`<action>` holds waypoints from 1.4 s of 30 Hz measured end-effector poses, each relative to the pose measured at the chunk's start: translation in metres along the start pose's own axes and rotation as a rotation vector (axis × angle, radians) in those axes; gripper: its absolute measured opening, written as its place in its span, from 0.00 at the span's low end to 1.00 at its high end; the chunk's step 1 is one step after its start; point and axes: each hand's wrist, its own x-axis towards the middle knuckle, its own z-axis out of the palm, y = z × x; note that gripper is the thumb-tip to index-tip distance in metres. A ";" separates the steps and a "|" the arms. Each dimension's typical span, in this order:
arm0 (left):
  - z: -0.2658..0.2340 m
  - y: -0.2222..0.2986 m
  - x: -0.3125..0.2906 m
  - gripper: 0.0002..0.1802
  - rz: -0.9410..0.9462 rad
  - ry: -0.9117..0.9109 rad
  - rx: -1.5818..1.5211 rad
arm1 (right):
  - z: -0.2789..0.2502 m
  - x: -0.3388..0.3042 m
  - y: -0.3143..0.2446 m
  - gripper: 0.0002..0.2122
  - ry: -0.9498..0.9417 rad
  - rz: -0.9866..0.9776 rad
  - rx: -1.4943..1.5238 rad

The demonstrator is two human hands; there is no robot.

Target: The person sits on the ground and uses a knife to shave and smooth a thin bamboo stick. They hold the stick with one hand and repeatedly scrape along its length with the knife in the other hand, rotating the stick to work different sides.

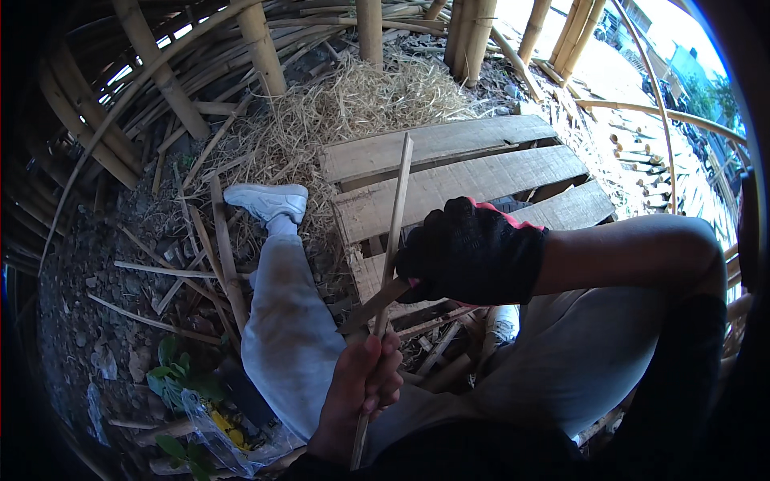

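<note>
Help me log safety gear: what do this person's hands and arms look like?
The right hand wears a mostly black glove with pinkish-red areas; its forearm is bare, with a dark sleeve higher up. The left hand is bare.

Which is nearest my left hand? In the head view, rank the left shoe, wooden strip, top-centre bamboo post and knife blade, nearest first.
1. Wooden strip: gripped in the left hand.
2. Knife blade: just above that hand.
3. Left shoe: upper left.
4. Bamboo post: top centre.
</note>
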 end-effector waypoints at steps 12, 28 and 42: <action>0.005 -0.002 -0.003 0.24 0.003 0.070 0.141 | 0.015 -0.009 -0.016 0.18 -0.064 0.031 0.063; -0.015 -0.010 0.005 0.19 -0.052 -0.168 -0.341 | 0.005 0.008 0.008 0.23 -0.092 0.007 -0.042; -0.008 -0.002 -0.018 0.21 -0.026 -0.370 -0.202 | 0.024 -0.021 0.107 0.29 -0.191 0.626 -0.098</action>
